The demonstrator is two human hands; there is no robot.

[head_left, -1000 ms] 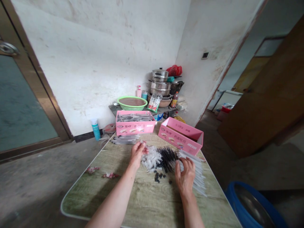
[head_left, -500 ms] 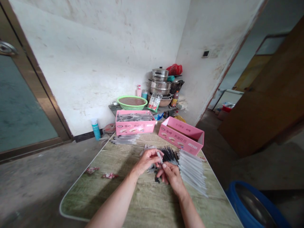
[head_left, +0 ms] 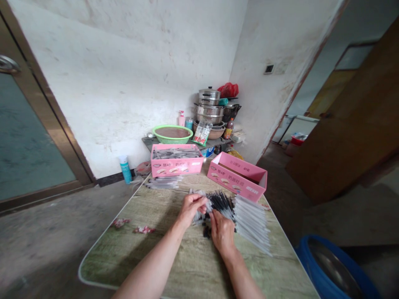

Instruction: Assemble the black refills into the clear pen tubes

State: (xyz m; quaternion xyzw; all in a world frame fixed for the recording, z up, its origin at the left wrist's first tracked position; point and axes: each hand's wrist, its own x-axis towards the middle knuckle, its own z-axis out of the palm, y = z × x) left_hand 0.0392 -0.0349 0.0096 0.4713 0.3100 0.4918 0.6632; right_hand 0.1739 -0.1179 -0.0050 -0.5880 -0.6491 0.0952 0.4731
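My left hand (head_left: pixel 191 207) is closed over the middle of the table, thumb and fingers pinching a pale translucent pen barrel (head_left: pixel 208 204) that is mostly hidden. Close beside it, my right hand (head_left: pixel 222 233) has its back to me and its fingers curled; what they hold is hidden. Just beyond the hands lies a heap of thin black-ended pen parts (head_left: pixel 220 201). Small black pieces (head_left: pixel 206 231) lie between my wrists. Whitish small parts (head_left: pixel 197 192) are partly covered by my left hand. A row of translucent pen barrels (head_left: pixel 252 224) lies to the right.
A pink box (head_left: pixel 177 167) full of pens stands at the back left, with more pens (head_left: pixel 163 182) before it. Another pink box (head_left: pixel 233 182) stands at the back right. Behind are a green basin (head_left: pixel 172 140) and stacked pots (head_left: pixel 209 112). A blue barrel (head_left: pixel 336 265) stands right of the table (head_left: pixel 134 257).
My hands have shifted slightly, and the right has turned its back upward with fingers curling down. The pale tube seen between both hands is now largely covered.
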